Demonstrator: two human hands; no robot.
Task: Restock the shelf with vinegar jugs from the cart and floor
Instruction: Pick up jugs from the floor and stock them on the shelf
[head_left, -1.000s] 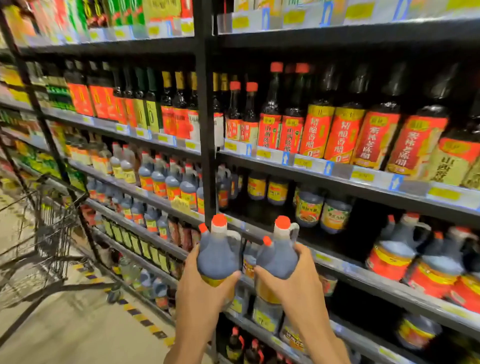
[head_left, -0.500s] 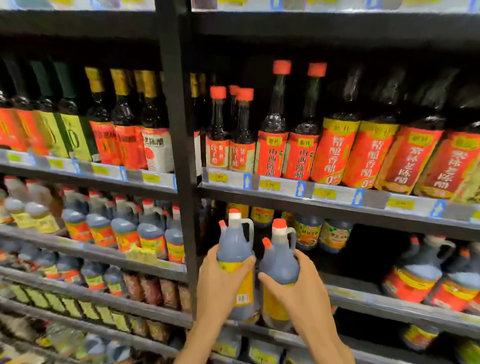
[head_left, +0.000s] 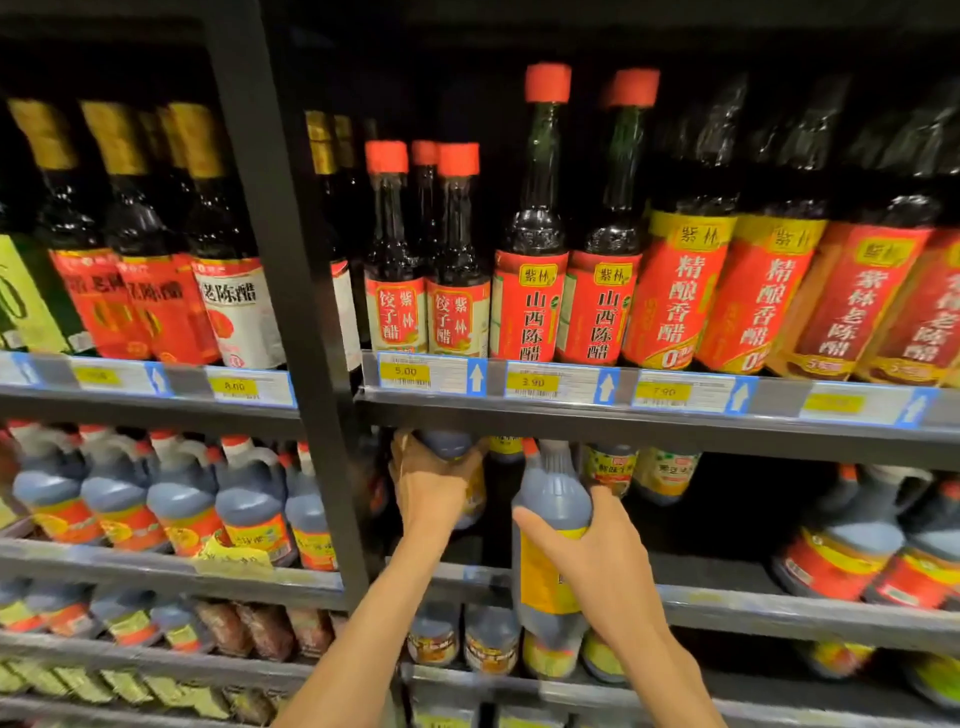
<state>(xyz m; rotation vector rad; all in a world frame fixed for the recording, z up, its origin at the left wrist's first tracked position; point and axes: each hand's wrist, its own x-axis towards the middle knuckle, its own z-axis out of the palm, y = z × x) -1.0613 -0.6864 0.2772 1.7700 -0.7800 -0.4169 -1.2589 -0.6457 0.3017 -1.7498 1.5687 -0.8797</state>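
Both hands are carrying jugs into the middle tier, right bay. Left hand is gripping a dark plastic vinegar jug, fingers curled round its body; the jug's top is hidden behind the black metal shelf edge with price tags. Right hand is wrapping a second dark, yellow-labelled vinegar jug, thumb in front, other fingers behind it; this one is sitting lower, just outside the shelf lip.

Risks, as judged: caps are riding close under the upper shelf edge and could be catching it on entry. The small jars at the back could be getting knocked if the jugs are being pushed in too deep. One-handed grips on smooth bodies may be slipping.
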